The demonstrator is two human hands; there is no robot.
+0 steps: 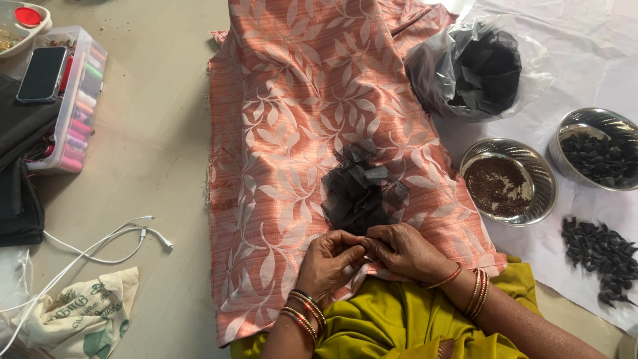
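A salmon-pink cloth with a pale leaf pattern [292, 100] lies spread on the floor in front of me. On it rests a heap of small black net squares [359, 189]. Just below the heap my left hand [329, 259] and my right hand [402, 249] meet fingertip to fingertip, pinching a small dark piece between them; what exactly it is I cannot make out. Both wrists wear several bangles. My lap is in olive-green cloth [372, 326].
A steel bowl of tiny brown seeds [541, 176], a steel bowl of black bundles [565, 129], a loose pile of black bundles [601, 252], a plastic bag of black net [478, 70] on white sheet. Left: thread box [83, 100] with a phone [41, 73], white cable [100, 242], cloth bag [83, 316].
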